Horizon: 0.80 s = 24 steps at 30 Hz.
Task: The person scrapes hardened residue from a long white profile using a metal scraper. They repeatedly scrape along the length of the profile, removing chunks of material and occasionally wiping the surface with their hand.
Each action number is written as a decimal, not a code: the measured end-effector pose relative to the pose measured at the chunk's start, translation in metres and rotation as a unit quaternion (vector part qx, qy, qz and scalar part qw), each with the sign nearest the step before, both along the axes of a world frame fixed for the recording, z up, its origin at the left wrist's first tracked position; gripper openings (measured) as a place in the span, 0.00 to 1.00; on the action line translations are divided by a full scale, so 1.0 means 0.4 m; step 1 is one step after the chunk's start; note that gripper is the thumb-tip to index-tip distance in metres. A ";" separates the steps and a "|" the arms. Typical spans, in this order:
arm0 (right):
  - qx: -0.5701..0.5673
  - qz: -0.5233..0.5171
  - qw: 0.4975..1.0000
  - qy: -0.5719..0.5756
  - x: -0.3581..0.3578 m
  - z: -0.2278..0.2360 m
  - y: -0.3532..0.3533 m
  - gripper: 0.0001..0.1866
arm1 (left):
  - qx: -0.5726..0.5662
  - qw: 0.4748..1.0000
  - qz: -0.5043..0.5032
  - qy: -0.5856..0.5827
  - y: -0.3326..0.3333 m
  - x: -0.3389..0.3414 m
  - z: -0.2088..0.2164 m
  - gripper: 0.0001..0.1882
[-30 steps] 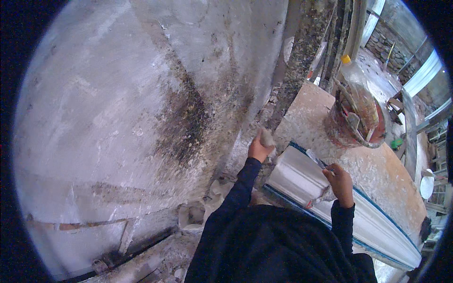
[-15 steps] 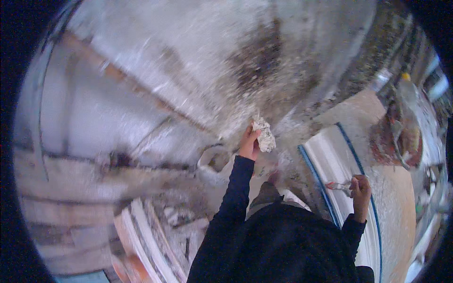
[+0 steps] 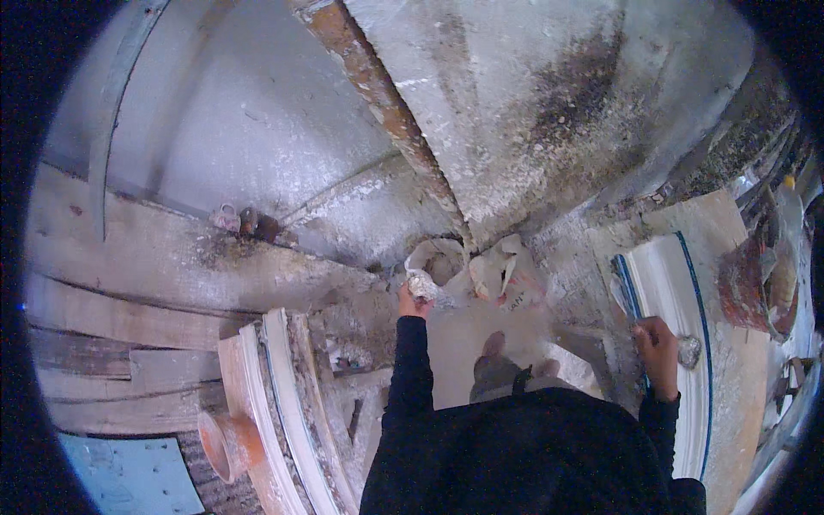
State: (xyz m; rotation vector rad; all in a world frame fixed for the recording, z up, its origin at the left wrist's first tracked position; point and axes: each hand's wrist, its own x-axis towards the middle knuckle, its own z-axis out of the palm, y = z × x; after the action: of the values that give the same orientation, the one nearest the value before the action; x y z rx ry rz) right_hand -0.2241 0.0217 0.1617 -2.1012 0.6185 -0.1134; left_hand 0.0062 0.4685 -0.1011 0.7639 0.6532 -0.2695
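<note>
My left hand (image 3: 415,304) is closed round a lumpy off-white clump (image 3: 421,286), in front of an opened pale sack (image 3: 426,257). My right hand (image 3: 656,350) is closed over a long white mould-like strip (image 3: 669,275) with blue edges. It grips a small plaster-smeared hand tool whose kind I cannot make out; a grey rounded end (image 3: 689,351) shows beside the fingers. A pale flat piece (image 3: 618,293) lies along the strip's left blue edge; whether it belongs to the tool I cannot tell.
A second pale sack (image 3: 508,273) stands at the wall's foot. To the left are long white moulded strips (image 3: 283,403) and an orange bowl-like vessel (image 3: 225,446). A reddish bucket (image 3: 748,287) sits at right. A rusty post (image 3: 382,86) runs up the wall.
My view has swung left. The left hand with its clump has come lower and nearer, beside the sack. The right hand's tool has turned; its end now shows right of the fingers.
</note>
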 end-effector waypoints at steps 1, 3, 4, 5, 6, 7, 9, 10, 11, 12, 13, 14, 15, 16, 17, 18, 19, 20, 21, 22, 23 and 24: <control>-0.013 -0.002 1.000 0.013 0.004 -0.007 0.009 0.09 | -0.008 1.000 -0.012 -0.001 0.026 0.034 -0.040 0.19; -0.033 -0.008 0.999 0.038 0.017 -0.010 0.033 0.08 | -0.031 0.999 -0.039 0.005 0.042 0.092 -0.120 0.20; -0.041 -0.017 0.998 0.049 0.023 -0.009 0.050 0.08 | -0.030 0.999 -0.033 0.028 0.019 0.127 -0.147 0.21; -0.049 -0.027 0.997 0.060 0.035 -0.008 0.067 0.08 | -0.027 0.998 -0.028 0.052 -0.009 0.162 -0.173 0.21; -0.037 -0.044 0.996 0.063 0.054 -0.006 0.086 0.08 | -0.023 0.997 -0.023 0.076 -0.030 0.193 -0.194 0.22; -0.006 -0.028 0.998 0.062 0.079 0.001 0.109 0.08 | -0.118 0.993 0.005 -0.016 0.074 0.202 -0.275 0.25; -0.003 -0.043 0.997 0.069 0.104 -0.002 0.157 0.08 | -0.150 0.987 0.052 0.004 0.080 0.225 -0.351 0.25; -0.014 -0.049 0.996 0.068 0.122 0.002 0.187 0.08 | -0.136 0.987 0.078 0.045 0.075 0.221 -0.366 0.25; -0.026 -0.058 0.996 0.062 0.135 0.007 0.210 0.07 | -0.124 0.984 0.099 0.082 0.070 0.223 -0.369 0.25; -0.028 -0.064 0.995 0.065 0.136 0.000 0.221 0.07 | -0.116 0.980 0.115 0.117 0.069 0.206 -0.370 0.25; -0.026 -0.070 0.995 0.065 0.134 -0.016 0.229 0.07 | -0.113 0.976 0.120 0.141 0.074 0.195 -0.367 0.25; -0.023 -0.072 0.995 0.063 0.133 -0.029 0.234 0.07 | -0.108 0.972 0.130 0.165 0.088 0.179 -0.366 0.26; -0.026 -0.074 0.995 0.063 0.131 -0.037 0.237 0.07 | -0.108 0.967 0.137 0.187 0.100 0.161 -0.365 0.26; -0.028 -0.078 0.994 0.066 0.126 -0.043 0.236 0.07 | -0.104 0.965 0.133 0.203 0.105 0.145 -0.362 0.26; -0.029 -0.085 0.994 0.067 0.121 -0.042 0.235 0.07 | -0.102 0.963 0.124 0.217 0.105 0.134 -0.359 0.26; -0.014 -0.094 0.994 0.047 0.115 -0.036 0.237 0.07 | -0.095 0.964 0.110 0.225 0.101 0.126 -0.356 0.26; 0.000 -0.106 0.994 0.025 0.114 -0.022 0.240 0.07 | -0.088 0.966 0.086 0.225 0.089 0.121 -0.349 0.26; 0.014 -0.120 0.993 0.003 0.112 -0.010 0.241 0.06 | -0.076 0.973 0.058 0.211 0.079 0.123 -0.342 0.25; 0.029 -0.145 0.989 -0.015 0.112 0.003 0.240 0.07 | -0.066 0.978 0.033 0.196 0.068 0.120 -0.337 0.24; 0.043 -0.170 0.984 -0.032 0.114 0.013 0.234 0.08 | -0.057 0.982 0.005 0.182 0.060 0.120 -0.329 0.24; 0.053 -0.199 0.977 -0.049 0.103 0.025 0.219 0.10 | -0.051 0.984 -0.028 0.169 0.034 0.117 -0.323 0.23; 0.021 -0.211 0.977 -0.025 0.084 0.029 0.195 0.11 | -0.046 0.985 -0.059 0.155 -0.004 0.116 -0.312 0.22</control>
State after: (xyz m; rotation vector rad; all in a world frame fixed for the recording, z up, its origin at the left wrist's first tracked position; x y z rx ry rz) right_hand -0.1903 0.0998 0.1735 -1.8935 1.0197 -0.3862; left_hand 0.0524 0.4671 -0.2260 0.6792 0.8841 -0.5317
